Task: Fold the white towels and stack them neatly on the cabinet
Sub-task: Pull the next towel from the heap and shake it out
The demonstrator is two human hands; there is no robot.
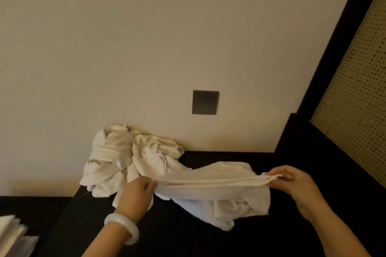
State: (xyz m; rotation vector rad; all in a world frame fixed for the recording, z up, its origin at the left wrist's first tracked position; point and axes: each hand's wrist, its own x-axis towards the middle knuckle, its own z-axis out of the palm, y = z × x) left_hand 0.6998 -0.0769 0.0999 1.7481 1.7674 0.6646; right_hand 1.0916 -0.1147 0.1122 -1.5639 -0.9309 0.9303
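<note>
A white towel (217, 196) is stretched between my two hands above the dark cabinet top (208, 240). My left hand (136, 192), with a pale bangle on the wrist, pinches its left end. My right hand (292, 179) pinches the right end, and the top edge runs taut between them. The rest of that towel sags onto the cabinet. Behind it, a crumpled heap of white towels (125, 156) lies against the wall at the cabinet's back left.
A dark wall socket (205, 102) sits on the beige wall above the cabinet. A dark frame with a woven panel (355, 94) rises on the right. White folded or stacked sheets (12, 236) show at the lower left edge.
</note>
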